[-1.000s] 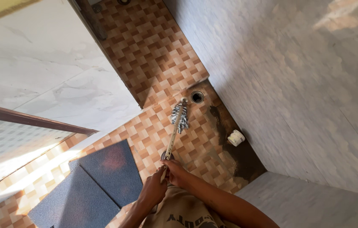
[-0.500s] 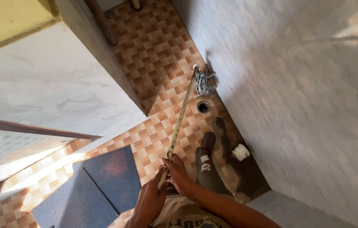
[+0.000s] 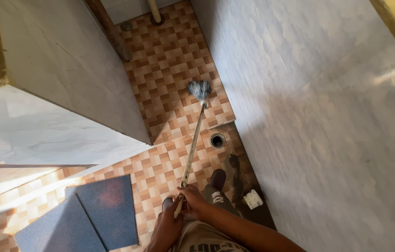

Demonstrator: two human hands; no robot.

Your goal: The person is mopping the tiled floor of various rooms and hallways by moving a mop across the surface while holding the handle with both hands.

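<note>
Overhead, the largest surface is the pale grey marbled tile wall (image 3: 328, 121) that fills the right side, with a second grey-white tiled partition wall (image 3: 62, 93) on the left. Between them runs a narrow floor of orange, brown and cream checkered tiles (image 3: 169, 60). On the floor at lower left lie two dark blue-grey square mats (image 3: 85, 219), overlapping at their edges. A long pale wooden mop handle (image 3: 193, 149) slants up from the bottom centre, and its grey stringy mop head (image 3: 200, 89) rests on the checkered floor in the narrow passage, close to the right wall. A round dark floor drain (image 3: 217, 140) sits just right of the handle, with a dark wet stain (image 3: 237, 170) beside it along the foot of the wall. Near that stain lies a small white box-shaped package (image 3: 253, 199), tilted, by the wall; its markings are too small to read. A dark brown shoe (image 3: 217, 178) stands between handle and package. The left hand (image 3: 167, 226) is clamped around the lower end of the handle, and the right hand (image 3: 193, 201) is closed on it just above, the two touching. At the far end a pale pipe (image 3: 154, 11) meets the floor.
</note>
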